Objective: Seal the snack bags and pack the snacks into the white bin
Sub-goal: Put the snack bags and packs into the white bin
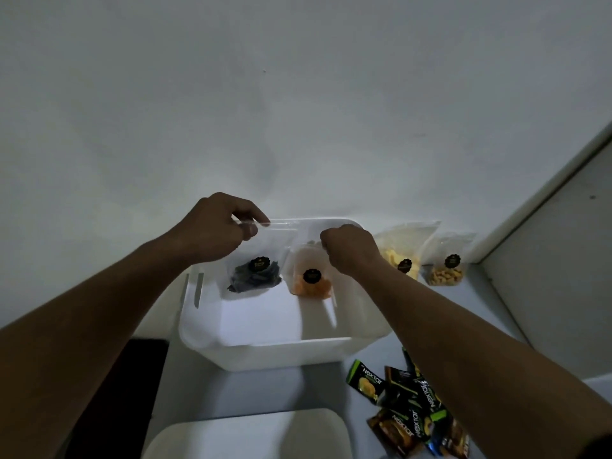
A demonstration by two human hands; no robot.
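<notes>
A white bin (265,351) stands on the grey table against the wall. Inside it at the back stand two clear bags: one with dark snacks (255,276) on the left, one with orange snacks (309,283) to its right. My left hand (215,226) pinches the top edge of the dark-snack bag. My right hand (351,248) is closed on the top of the orange-snack bag. Two more clear bags lean on the wall right of the bin, one with pale yellow snacks (402,256), one with tan snacks (445,270).
A pile of small Nextar packets (410,409) lies on the table at the near right. A white lid (251,435) lies at the near edge. A dark object (132,376) sits left of the bin. A grey wall panel rises at the right.
</notes>
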